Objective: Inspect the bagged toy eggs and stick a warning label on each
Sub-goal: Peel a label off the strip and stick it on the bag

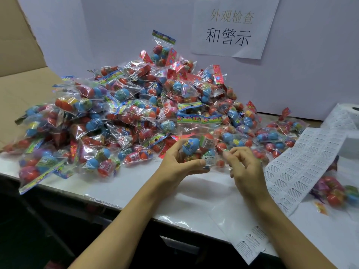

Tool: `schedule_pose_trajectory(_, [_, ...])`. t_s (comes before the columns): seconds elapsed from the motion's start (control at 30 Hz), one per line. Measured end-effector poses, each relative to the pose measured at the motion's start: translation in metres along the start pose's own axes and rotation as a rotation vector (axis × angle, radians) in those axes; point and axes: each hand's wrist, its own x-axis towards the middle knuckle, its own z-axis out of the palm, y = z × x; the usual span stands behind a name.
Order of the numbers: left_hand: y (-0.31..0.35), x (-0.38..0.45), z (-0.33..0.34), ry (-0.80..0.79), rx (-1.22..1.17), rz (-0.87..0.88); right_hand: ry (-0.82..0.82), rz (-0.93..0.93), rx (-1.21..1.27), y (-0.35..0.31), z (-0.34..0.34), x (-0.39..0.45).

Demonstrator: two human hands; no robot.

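My left hand (177, 165) grips a clear bag of toy eggs (198, 147) just above the table, thumb across its lower front. A white warning label (209, 159) sits on the bag beside that thumb. My right hand (243, 167) hovers right of the bag with curled fingers; whether the fingertips pinch the bag's edge is unclear. A long sheet of warning labels (303, 164) hangs from a roll (347, 115) at the right and lies across the table.
A large heap of bagged eggs (136, 111) fills the white table (124, 183) behind my hands. One bag (338, 193) lies apart at the far right. A peeled backing strip (239, 230) hangs over the front edge. A paper sign (231, 28) hangs on the back wall.
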Motion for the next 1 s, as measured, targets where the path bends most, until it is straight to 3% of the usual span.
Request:
schedule_pose_trajectory(0.1, [-0.001,0.0,0.001,-0.02,0.007,-0.014,-0.073,0.04,0.081,-0.008,0.001,-0.003])
schedule_pose_trajectory(0.23, [-0.001,-0.002,0.003,-0.053,0.01,-0.001,-0.174,-0.042,-0.022,-0.015,0.006,-0.01])
schedule_pose_trajectory(1.0, [-0.003,0.001,-0.002,-0.019,-0.038,-0.015,-0.173,-0.02,0.052,-0.007,0.005,-0.008])
